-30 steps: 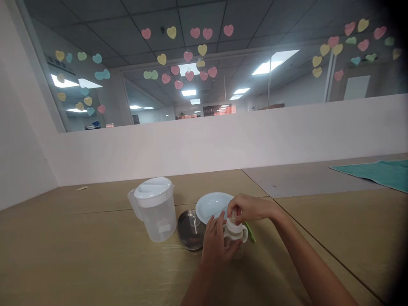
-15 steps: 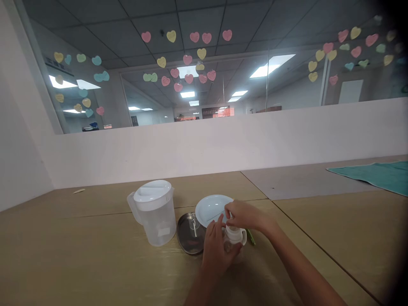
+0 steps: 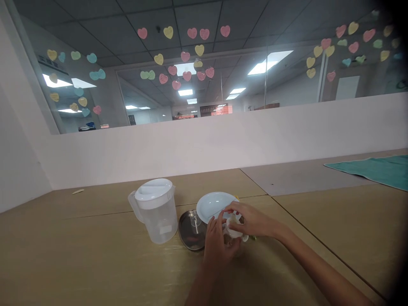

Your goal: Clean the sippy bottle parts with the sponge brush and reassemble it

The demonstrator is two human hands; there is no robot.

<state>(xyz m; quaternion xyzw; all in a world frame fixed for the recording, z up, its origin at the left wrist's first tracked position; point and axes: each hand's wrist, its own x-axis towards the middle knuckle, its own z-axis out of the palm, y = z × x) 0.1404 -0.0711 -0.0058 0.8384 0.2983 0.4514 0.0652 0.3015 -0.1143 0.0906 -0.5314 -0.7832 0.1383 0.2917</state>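
Note:
A small clear bottle with a white collar and a side handle (image 3: 234, 229) stands on the table in front of the plate. My left hand (image 3: 218, 244) is wrapped round its body from the left. My right hand (image 3: 250, 219) is over its top, with fingers closed round the white collar. Just behind the hands lies a light blue-white plate (image 3: 212, 204). A dark metal tray (image 3: 188, 240) sits to their left with a small clear item (image 3: 195, 219) on it. Part of a green thing (image 3: 253, 238) shows right of the bottle.
A clear pitcher with a white lid (image 3: 159, 216) stands left of the tray. A teal cloth (image 3: 379, 170) lies at the far right of the wooden table (image 3: 95, 255). Behind runs a white wall (image 3: 191, 148) below a window with heart-shaped notes.
My right hand has come down and spread from above the bottle's top to round its collar. The left hand stays on the bottle. The view has shifted slightly.

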